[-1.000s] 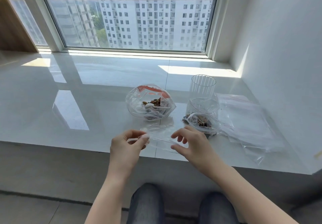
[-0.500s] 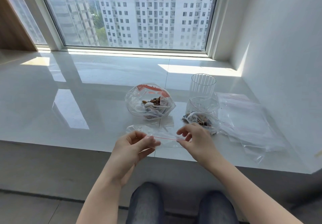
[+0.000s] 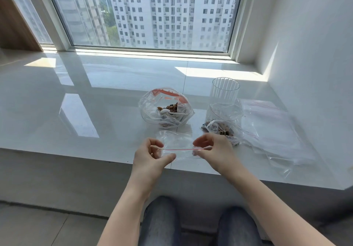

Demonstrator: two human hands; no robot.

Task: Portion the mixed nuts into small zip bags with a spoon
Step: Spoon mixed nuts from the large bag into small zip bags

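A small empty clear zip bag (image 3: pixel 177 142) with a red seal line is stretched between my hands just above the sill's front edge. My left hand (image 3: pixel 150 156) pinches its left end and my right hand (image 3: pixel 214 150) pinches its right end. Behind it the large open bag of mixed nuts (image 3: pixel 166 110) stands with a white spoon partly visible inside. A small bag holding nuts (image 3: pixel 221 129) lies just right of my right hand.
A ribbed clear glass (image 3: pixel 225 92) stands at the back right with a bag in front of it. A stack of empty zip bags (image 3: pixel 271 129) lies against the right wall. The white glossy sill (image 3: pixel 76 96) stretches left. My knees are below.
Both hands have shifted along the zip bag's top and pulled apart, so the red seal line is now stretched straight between them. The other bags have not moved.
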